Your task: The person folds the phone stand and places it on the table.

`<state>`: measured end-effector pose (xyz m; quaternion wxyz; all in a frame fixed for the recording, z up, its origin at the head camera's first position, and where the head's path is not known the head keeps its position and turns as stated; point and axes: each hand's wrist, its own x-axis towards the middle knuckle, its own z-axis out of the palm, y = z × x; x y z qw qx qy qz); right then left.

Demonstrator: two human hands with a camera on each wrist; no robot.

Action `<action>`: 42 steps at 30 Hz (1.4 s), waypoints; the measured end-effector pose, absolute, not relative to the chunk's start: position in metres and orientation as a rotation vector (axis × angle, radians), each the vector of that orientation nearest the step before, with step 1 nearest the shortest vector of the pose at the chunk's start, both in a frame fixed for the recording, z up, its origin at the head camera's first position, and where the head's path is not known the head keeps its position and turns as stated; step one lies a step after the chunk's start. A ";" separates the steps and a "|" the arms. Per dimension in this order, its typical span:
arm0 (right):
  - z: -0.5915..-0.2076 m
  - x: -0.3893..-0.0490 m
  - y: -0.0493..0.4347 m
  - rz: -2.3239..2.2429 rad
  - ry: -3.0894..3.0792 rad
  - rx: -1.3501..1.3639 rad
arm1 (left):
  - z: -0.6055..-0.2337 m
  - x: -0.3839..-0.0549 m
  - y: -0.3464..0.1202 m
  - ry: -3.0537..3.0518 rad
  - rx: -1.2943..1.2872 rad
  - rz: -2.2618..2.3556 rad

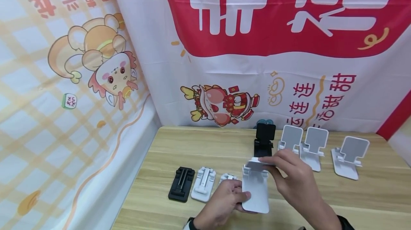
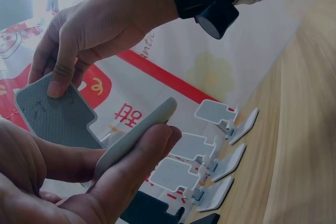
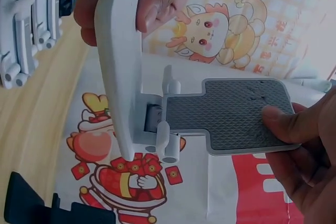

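- White phone stand: left hand pinches its base, right hand pinches its grey-padded plate.
- Black folded stand lies on the worktop beside a white folded stand.

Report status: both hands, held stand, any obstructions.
Left hand grips white stand; right hand pinches its gray-faced plate. Stand unfolded, held above table. No obstruction seen; black stand just beyond.
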<state>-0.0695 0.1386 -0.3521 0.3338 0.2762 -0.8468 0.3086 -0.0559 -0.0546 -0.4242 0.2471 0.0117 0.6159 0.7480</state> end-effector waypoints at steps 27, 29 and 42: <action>-0.411 -0.050 0.117 0.699 -2.002 0.962 | -0.400 -0.074 -0.073 1.651 -0.028 2.115; -0.408 -0.051 0.119 0.820 -2.036 0.963 | -0.402 -0.074 -0.072 1.653 -0.047 2.132; -0.379 -0.078 0.132 2.223 -2.673 0.015 | -0.398 -0.060 -0.065 1.714 0.033 2.129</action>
